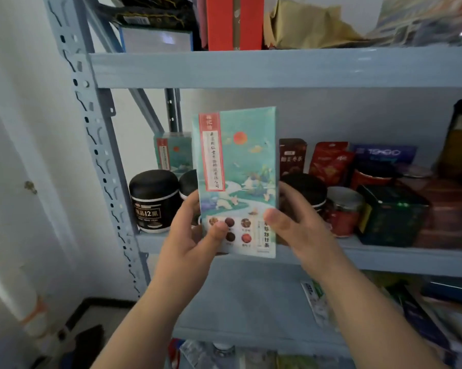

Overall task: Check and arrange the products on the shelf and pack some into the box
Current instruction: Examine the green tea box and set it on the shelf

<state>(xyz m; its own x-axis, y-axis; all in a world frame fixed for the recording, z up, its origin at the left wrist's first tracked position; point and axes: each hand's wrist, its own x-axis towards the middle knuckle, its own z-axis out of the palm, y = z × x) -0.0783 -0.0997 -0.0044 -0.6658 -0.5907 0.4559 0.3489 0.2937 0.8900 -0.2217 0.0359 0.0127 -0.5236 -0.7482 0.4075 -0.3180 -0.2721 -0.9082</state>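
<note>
I hold a tall teal tea box [240, 166] upright in front of the middle shelf [384, 258], its printed face toward me. My left hand [195, 233] grips its lower left edge, thumb on the front. My right hand [296, 222] grips the lower right edge, thumb on the front too. A second, matching teal box [172, 151] stands at the back left of that shelf. No packing box is in view.
On the middle shelf stand black jars [154, 201], a brown box [292, 155], a red pouch [329, 162], a red jar [343, 211] and a dark green tin [389, 214]. Red boxes [234, 22] fill the top shelf. The blue upright [91, 123] is left.
</note>
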